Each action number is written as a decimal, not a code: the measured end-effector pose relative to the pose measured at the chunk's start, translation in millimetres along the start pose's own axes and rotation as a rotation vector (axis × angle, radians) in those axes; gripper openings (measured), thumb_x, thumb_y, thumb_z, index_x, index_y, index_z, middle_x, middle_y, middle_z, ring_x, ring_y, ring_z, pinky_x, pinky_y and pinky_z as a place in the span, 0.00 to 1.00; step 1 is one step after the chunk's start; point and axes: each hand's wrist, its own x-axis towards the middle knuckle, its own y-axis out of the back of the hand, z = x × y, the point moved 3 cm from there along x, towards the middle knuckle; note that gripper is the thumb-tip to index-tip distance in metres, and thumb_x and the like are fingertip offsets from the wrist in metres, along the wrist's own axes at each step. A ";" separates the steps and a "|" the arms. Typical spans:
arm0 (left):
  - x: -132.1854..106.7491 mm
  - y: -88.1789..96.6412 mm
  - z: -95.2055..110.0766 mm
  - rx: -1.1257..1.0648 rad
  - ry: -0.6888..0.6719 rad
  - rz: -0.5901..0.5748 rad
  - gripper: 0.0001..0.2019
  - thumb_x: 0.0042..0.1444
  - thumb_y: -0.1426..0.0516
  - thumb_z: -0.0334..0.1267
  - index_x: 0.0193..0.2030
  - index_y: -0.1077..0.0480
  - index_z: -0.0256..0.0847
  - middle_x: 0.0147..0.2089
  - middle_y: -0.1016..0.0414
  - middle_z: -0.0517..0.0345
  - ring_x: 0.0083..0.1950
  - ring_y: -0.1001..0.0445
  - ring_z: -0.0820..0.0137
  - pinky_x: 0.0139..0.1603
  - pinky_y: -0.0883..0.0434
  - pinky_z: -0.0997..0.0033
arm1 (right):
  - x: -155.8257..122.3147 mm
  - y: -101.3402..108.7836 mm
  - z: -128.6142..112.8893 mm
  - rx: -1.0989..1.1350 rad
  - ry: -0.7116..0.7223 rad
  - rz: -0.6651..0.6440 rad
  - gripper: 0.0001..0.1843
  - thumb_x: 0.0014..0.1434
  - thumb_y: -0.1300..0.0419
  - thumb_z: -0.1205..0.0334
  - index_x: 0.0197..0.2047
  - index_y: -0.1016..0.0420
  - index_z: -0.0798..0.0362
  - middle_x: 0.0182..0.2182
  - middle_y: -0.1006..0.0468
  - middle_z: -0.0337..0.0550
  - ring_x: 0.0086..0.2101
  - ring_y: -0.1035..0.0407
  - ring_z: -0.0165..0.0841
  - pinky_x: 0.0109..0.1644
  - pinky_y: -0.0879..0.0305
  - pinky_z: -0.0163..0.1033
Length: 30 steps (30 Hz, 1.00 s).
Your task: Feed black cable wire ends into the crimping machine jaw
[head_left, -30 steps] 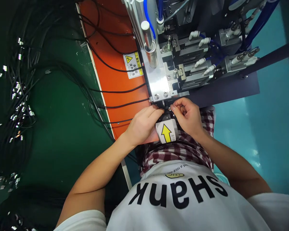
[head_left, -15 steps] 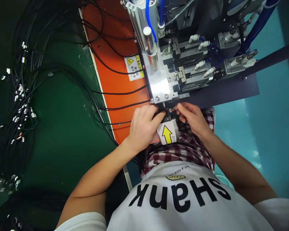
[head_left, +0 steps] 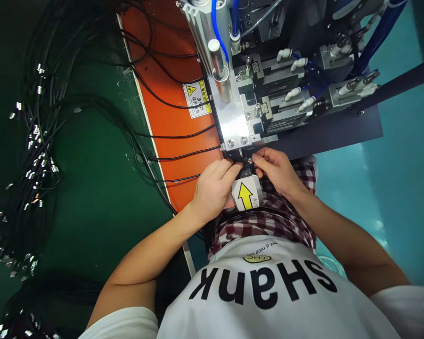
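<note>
A black cable point(head_left: 182, 180) runs over the orange surface and goes under my left hand point(head_left: 215, 186). That hand is closed on the cable, its thumb and fingertips bent against the machine's front edge. Across a small gap, my right hand point(head_left: 277, 172) pinches the thin wires point(head_left: 249, 160) at the cable's end; its fingertips cover most of them. Both sets of fingertips meet at a small dark fixture point(head_left: 246, 172), just below the machine's metal head point(head_left: 233, 120). Under the fixture is a white plate with a yellow arrow point(head_left: 245, 195).
Several more black cables point(head_left: 173, 136) cross the orange surface point(head_left: 176, 117) into the machine. Bundles of cables with shiny metal ends point(head_left: 38, 160) lie on the green mat point(head_left: 92, 188). A steel post point(head_left: 221, 70), blue air hoses point(head_left: 217, 28) and white fittings point(head_left: 293, 94) stand above my hands.
My right hand has moved left with the wires, bringing its fingertips close to the fixture and my left thumb. My left hand has stayed almost in place.
</note>
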 end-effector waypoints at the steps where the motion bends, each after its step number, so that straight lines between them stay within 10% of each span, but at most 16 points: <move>1: -0.3 0.0 0.3 0.007 0.005 0.000 0.16 0.71 0.54 0.33 0.56 0.29 0.38 0.45 0.24 0.46 0.44 0.28 0.64 0.42 0.31 0.65 | -0.4 -0.8 0.9 0.026 -0.021 -0.001 0.21 0.55 0.31 0.44 0.30 0.28 0.53 0.20 0.33 0.32 0.19 0.39 0.23 0.26 0.41 0.32; 19: -27.0 20.1 -3.6 -0.170 0.093 0.060 0.15 0.68 0.50 0.31 0.58 0.30 0.38 0.52 0.26 0.44 0.55 0.28 0.63 0.57 0.27 0.59 | -10.7 16.4 8.4 -0.029 0.042 -0.006 0.23 0.57 0.34 0.40 0.35 0.25 0.54 0.30 0.25 0.36 0.23 0.31 0.24 0.30 0.38 0.33; 30: -72.0 22.5 -9.7 -0.028 0.110 0.118 0.20 0.68 0.52 0.30 0.64 0.32 0.40 0.63 0.28 0.42 0.64 0.30 0.58 0.64 0.30 0.49 | -48.9 57.5 68.2 -0.055 -0.077 0.133 0.22 0.53 0.31 0.43 0.39 0.22 0.53 0.32 0.24 0.38 0.26 0.33 0.27 0.31 0.39 0.35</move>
